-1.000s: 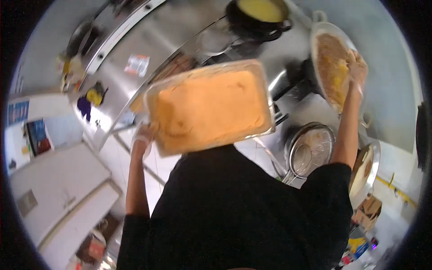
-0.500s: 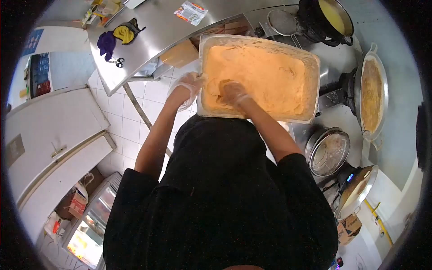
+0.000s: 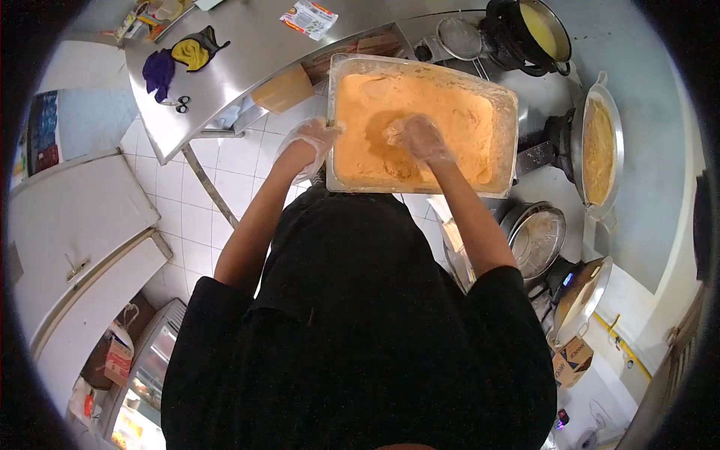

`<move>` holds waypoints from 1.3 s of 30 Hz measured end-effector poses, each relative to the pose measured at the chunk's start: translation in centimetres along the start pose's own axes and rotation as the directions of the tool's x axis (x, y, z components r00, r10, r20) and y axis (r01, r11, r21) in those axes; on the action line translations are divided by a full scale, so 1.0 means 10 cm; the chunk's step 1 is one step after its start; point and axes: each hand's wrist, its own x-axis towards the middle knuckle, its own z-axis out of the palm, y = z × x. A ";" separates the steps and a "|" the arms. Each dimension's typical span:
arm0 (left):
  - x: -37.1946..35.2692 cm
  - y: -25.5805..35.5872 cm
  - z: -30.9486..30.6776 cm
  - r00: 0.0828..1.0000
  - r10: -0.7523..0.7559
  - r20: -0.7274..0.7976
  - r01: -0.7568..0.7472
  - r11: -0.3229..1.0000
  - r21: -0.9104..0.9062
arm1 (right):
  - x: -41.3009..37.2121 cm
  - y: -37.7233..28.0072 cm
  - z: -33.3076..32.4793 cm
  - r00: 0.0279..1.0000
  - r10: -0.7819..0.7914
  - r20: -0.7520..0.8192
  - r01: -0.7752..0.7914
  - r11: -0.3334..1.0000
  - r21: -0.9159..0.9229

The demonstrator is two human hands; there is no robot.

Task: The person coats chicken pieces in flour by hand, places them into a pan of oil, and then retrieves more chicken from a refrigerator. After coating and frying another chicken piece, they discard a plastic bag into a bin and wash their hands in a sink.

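A large clear plastic tub point(image 3: 506, 142) is full of orange, flour-like powder point(image 3: 442, 97). My left hand point(image 3: 315, 135), in a loose clear plastic glove, grips the tub's left rim. My right hand point(image 3: 426, 141), gloved the same way, is over the middle of the powder with its fingers curled inward toward the left. Whatever those fingers hold, if anything, cannot be made out. A darker, disturbed patch of powder lies around and below the right fingers.
A steel counter point(image 3: 247, 45) at the back left carries scissors point(image 3: 180, 105), cloths point(image 3: 159, 73) and a packet point(image 3: 308, 19). Along the right stand a dark pot point(image 3: 559, 56), a wide pan of oil point(image 3: 616, 142) and a strainer point(image 3: 538, 241) on a bowl. A white freezer point(image 3: 82, 217) is at left.
My right hand has moved right and slightly up across the tub, leaving a darker patch in the powder. My left hand keeps its place on the rim. The whole view has shifted slightly.
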 end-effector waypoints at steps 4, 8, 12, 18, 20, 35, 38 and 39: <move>0.00 0.04 0.04 0.994 -0.097 -0.043 0.098 0.995 0.024 | 0.58 0.22 0.19 0.883 -0.420 -0.210 0.315 0.861 -0.401; 0.04 -0.09 0.10 0.999 -0.051 -0.002 0.051 0.994 -0.093 | 1.18 0.15 0.34 0.930 -0.365 -0.042 0.326 0.872 -0.364; 0.01 -0.01 0.05 1.000 0.025 -0.018 -0.025 0.999 0.021 | 0.99 -0.08 -0.08 0.931 -0.022 0.365 0.118 0.963 -0.243; -0.15 0.35 -0.12 0.981 -0.194 0.027 0.196 0.973 -0.123 | 0.54 0.20 -0.01 0.973 -0.054 0.223 0.065 0.997 -0.041; -0.19 0.37 -0.13 0.980 -0.193 0.056 0.200 0.964 -0.174 | 0.20 0.15 -0.16 0.982 -0.087 0.169 0.082 0.996 0.034; 0.04 -0.03 0.08 0.999 -0.049 -0.009 0.049 0.999 0.009 | -0.56 1.05 -0.35 0.991 0.120 -0.058 -0.132 0.952 -0.278; 0.11 -0.19 0.18 0.996 0.073 -0.044 -0.074 0.997 -0.026 | -0.72 0.99 -0.66 0.975 0.177 -0.133 -0.200 0.961 -0.192; 0.11 -0.18 0.17 0.999 0.011 -0.034 -0.014 0.997 -0.081 | -0.75 1.10 -0.69 0.956 0.284 -0.077 -0.293 0.941 -0.167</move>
